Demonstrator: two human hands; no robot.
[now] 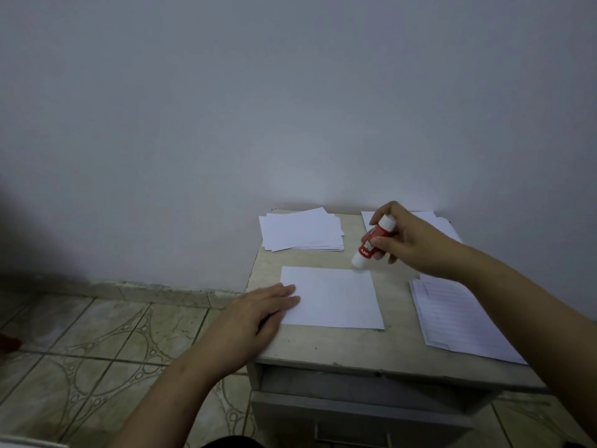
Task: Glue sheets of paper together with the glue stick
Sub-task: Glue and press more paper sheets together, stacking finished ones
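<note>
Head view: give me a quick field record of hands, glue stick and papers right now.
left hand: flat, pressing the blank sheet's left edge
right hand: fingers grip glue stick
glue stick: tilted, lower tip at the sheet's far right corner
blank sheet: flat on table
paper stack: far left of table
printed sheets: right side, under forearm

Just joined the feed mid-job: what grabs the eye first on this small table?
The red and white glue stick stands out, gripped by the right hand with its tip at the far right corner of the blank white sheet of paper in the table's middle. The left hand lies flat on that sheet's left edge. A loose pile of white sheets sits at the far left by the wall.
</note>
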